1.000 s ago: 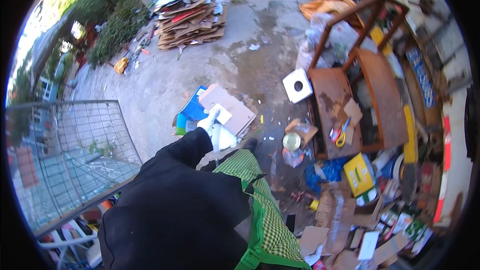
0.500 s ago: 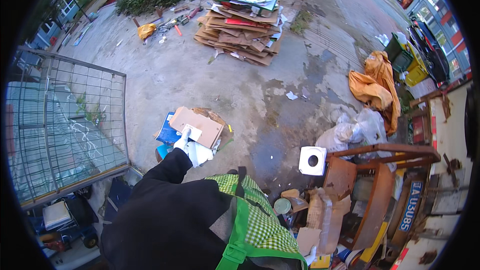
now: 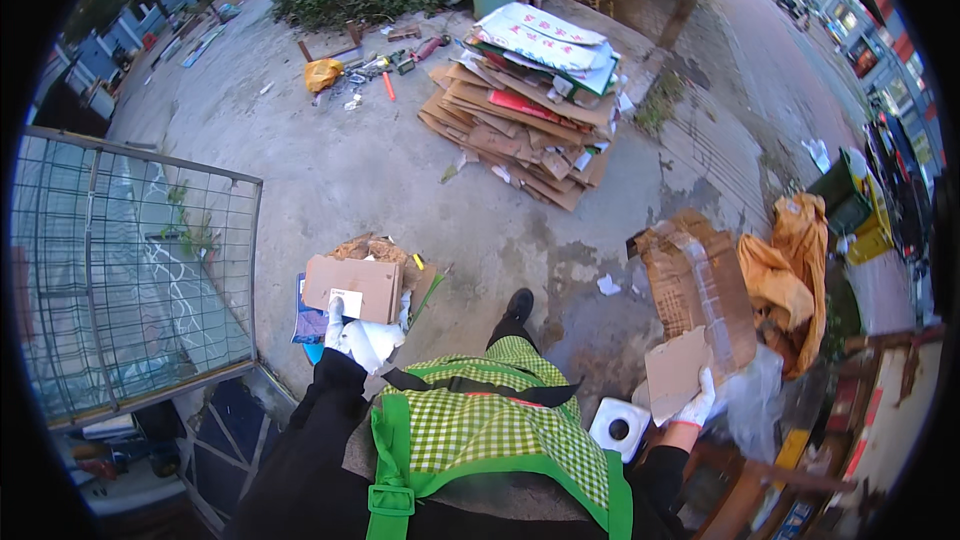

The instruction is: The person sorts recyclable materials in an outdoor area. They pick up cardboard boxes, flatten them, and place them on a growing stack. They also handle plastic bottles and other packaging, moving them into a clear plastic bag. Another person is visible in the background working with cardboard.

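Observation:
My left hand [image 3: 345,333], in a white glove, grips a stack of scrap cardboard, its thumb over a white label on the flat brown box [image 3: 372,285] on top. Blue printed card [image 3: 309,320] and crumpled white sheeting [image 3: 380,342] poke out below. My right hand [image 3: 697,402], gloved in white too, closes on the edge of a small brown cardboard piece [image 3: 670,376]. Against this piece stands a larger, creased cardboard sheet [image 3: 690,275] with clear tape along it; whether my fingers hold both is hidden. I wear a green checked apron [image 3: 480,390].
A tall pile of flattened cardboard [image 3: 530,115] stands ahead on the concrete. To the left is a wire-mesh gate [image 3: 140,270]. Orange sacking [image 3: 785,275], clear plastic [image 3: 750,400], a white square piece with a round hole [image 3: 608,422] and wooden furniture parts [image 3: 740,485] lie on the right.
My right hand has come into view, lifting taped cardboard from the clutter at lower right. My left hand keeps its stack. My view has turned left, and one shoe now shows ahead of the apron.

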{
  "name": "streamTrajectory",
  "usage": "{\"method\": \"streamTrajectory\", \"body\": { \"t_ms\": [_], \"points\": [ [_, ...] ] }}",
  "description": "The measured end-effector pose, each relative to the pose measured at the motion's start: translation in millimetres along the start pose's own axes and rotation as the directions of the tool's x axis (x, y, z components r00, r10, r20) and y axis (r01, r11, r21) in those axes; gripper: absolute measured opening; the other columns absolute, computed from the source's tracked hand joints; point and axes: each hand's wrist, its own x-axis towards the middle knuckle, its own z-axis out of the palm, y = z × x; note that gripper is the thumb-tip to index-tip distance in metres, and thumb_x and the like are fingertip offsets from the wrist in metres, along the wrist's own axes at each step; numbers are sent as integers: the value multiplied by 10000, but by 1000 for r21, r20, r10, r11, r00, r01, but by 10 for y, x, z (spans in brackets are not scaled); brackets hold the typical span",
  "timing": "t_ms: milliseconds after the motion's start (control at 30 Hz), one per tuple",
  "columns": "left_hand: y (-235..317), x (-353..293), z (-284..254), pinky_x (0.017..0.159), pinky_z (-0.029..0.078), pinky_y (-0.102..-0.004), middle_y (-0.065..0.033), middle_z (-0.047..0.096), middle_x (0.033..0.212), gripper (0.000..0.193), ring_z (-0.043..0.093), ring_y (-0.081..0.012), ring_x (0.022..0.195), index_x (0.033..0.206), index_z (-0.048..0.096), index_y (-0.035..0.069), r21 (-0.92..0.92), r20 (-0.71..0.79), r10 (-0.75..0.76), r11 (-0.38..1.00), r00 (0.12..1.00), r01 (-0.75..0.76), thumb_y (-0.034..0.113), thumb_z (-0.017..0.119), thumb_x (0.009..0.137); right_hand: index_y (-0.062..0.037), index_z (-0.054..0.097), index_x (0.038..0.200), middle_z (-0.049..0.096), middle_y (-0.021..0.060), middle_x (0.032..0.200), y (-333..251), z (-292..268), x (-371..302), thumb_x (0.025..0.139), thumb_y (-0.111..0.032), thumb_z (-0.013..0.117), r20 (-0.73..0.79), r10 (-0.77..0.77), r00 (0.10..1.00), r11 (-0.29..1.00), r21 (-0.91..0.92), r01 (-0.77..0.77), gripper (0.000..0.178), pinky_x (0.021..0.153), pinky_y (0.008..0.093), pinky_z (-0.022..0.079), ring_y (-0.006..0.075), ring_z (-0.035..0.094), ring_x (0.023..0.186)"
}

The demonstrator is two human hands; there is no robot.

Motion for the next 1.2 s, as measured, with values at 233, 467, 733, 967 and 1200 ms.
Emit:
{"method": "streamTrajectory", "body": {
  "t_ms": [233,467,733,967,1200],
  "points": [
    [131,1384,1107,1114,344,-562,-212,381,1551,938,396,-448,1376,1564,278,86,-40,-29,219,975,975,-220,716,470,896,-15,523,1407,584,158,1395,-358,3127,2706,965,-242,615,315,118,942,989,-118,-85,505,1106,506,433,349,561,1267],
    [640,2737,1601,1020,434,-573,-223,407,1522,1032,398,-495,1360,1564,281,103,-20,95,171,985,981,-169,687,668,807,-4,544,1381,601,166,1372,-99,5998,4519,948,-199,642,521,144,842,962,-272,4,485,1079,490,467,344,589,1242],
    [1437,4577,2346,1084,405,-605,-187,477,1476,976,488,-451,1301,1526,350,114,98,-41,250,965,968,-245,705,652,810,-15,592,1326,648,140,1300,672,7088,6082,909,-207,692,593,297,749,938,-327,-112,469,1069,443,475,303,623,1188],
    [1913,5838,2981,1106,375,-626,-213,439,1510,1040,457,-513,1317,1541,319,103,115,-193,117,989,974,-96,714,679,781,-34,597,1300,690,136,1187,1638,6458,7232,805,34,726,41,453,891,782,-499,-374,517,986,429,535,300,657,1103],
    [1772,6547,3360,1126,353,-632,-181,430,1527,1014,460,-454,1342,1558,280,122,308,-268,120,951,956,-33,734,617,823,-46,337,1527,489,214,1455,1611,6591,6946,770,-96,819,145,-136,980,629,-752,198,898,1081,466,428,388,497,1325]
  ]
}}
